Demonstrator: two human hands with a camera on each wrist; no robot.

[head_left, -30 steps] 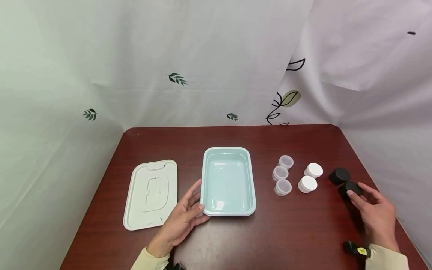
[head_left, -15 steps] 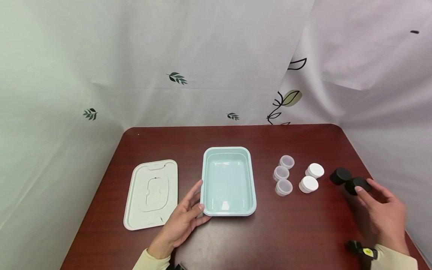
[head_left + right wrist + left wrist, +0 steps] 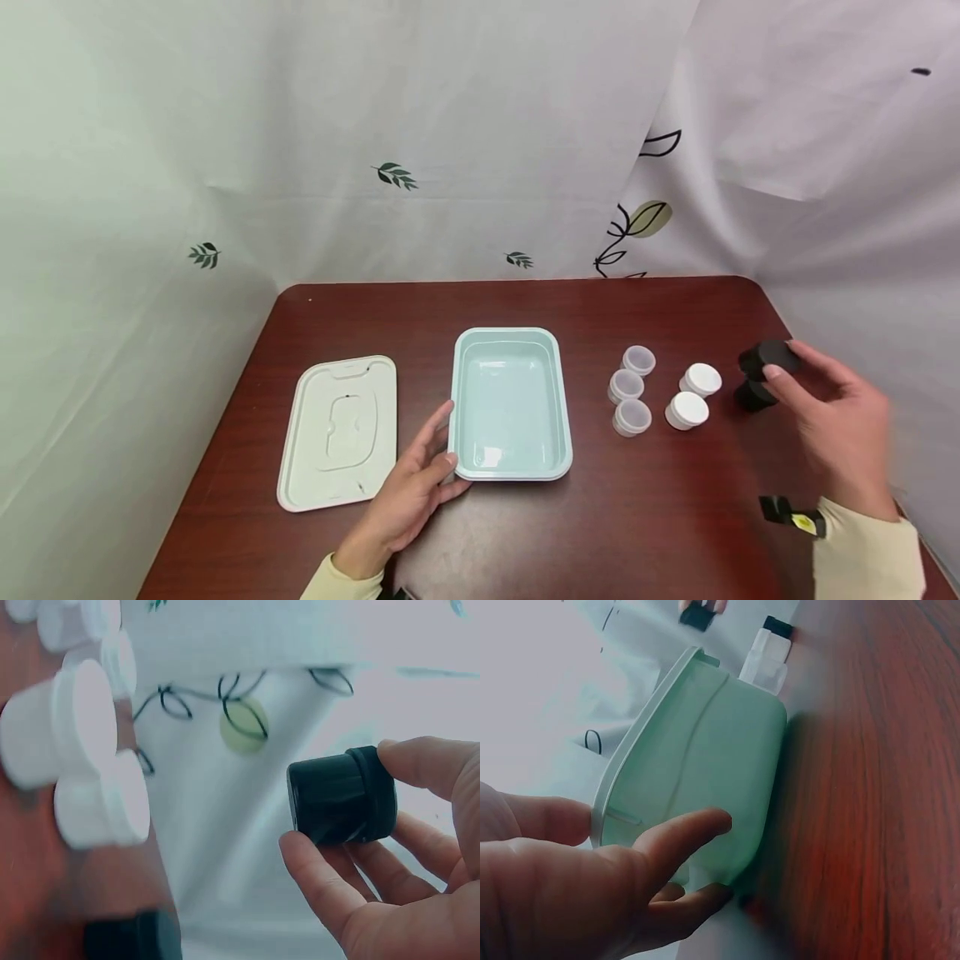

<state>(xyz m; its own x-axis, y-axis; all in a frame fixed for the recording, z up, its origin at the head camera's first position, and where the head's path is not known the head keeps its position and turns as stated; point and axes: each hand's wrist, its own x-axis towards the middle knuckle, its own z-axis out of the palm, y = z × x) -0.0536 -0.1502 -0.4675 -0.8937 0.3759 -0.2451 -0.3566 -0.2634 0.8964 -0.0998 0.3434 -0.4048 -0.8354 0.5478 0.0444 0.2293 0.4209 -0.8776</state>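
A black screw-top jar (image 3: 341, 796) is held up between the thumb and fingers of my right hand (image 3: 843, 425), off the table. Below it on the table stands a second black jar (image 3: 753, 396), partly hidden by the held one in the head view. My left hand (image 3: 411, 490) rests at the near left corner of a pale green tub (image 3: 510, 408). Its thumb lies at the rim and its fairly straight fingers touch the side, as the left wrist view shows. Nothing lies inside the tub.
Two white jars (image 3: 687, 411) stand left of the black jars. Three small translucent cups (image 3: 632, 417) line up between these and the tub. A flat white lid (image 3: 348, 433) lies left of the tub. Printed cloth (image 3: 480, 150) hangs around the table (image 3: 600, 533).
My right hand has raised one black jar and moved it away from me, to above the other black jar. The left hand has kept its place at the tub.
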